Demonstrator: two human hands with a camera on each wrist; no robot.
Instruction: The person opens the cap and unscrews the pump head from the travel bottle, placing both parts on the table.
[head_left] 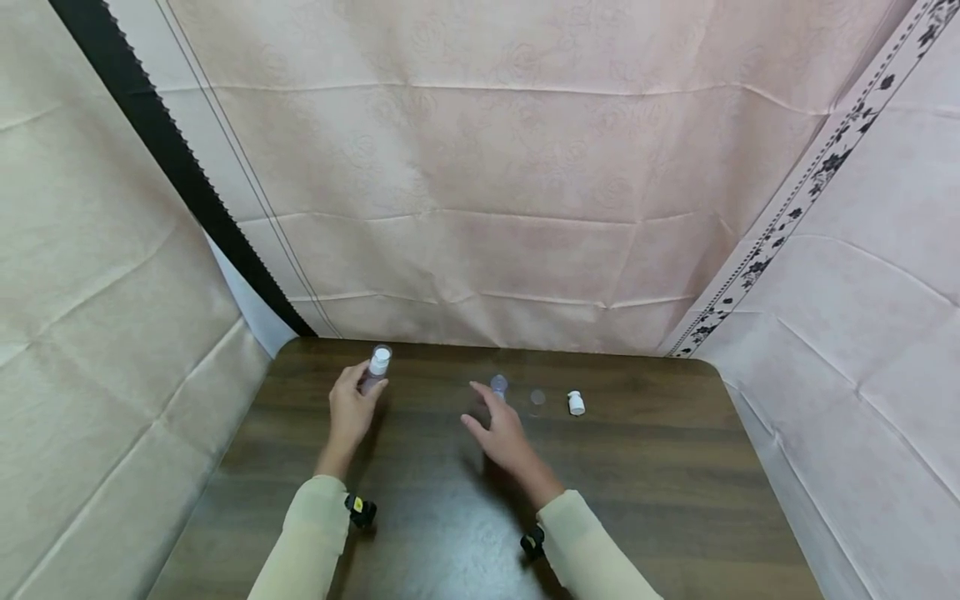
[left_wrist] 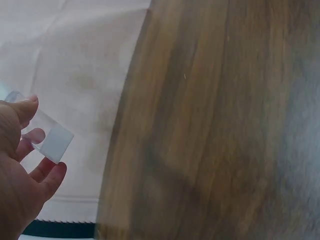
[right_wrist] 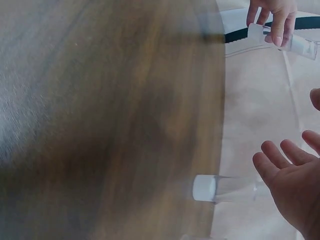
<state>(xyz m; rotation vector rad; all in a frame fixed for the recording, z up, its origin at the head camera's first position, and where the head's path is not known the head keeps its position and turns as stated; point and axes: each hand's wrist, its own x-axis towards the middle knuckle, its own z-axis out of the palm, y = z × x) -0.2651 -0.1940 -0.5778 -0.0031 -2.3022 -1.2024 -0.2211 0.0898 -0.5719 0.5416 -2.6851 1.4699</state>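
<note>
Toward the back left of the table, my left hand (head_left: pixel 351 410) grips a small clear bottle (head_left: pixel 377 367) with a white part showing inside its clear top. In the left wrist view the same bottle (left_wrist: pixel 56 144) is tilted between thumb and fingers, its white lower end exposed. My right hand (head_left: pixel 502 429) is over the table with fingers spread, holding nothing. Just beyond its fingertips stands another clear bottle (head_left: pixel 498 385), partly hidden by the hand. The right wrist view shows that bottle's white bottom (right_wrist: pixel 205 188) and see-through body.
Right of the standing bottle is a clear round piece (head_left: pixel 537 397), then a small white pump head (head_left: pixel 576 403). The brown wooden table (head_left: pixel 645 500) ends at a pale cloth backdrop (head_left: pixel 487 250), with cloth also along both sides.
</note>
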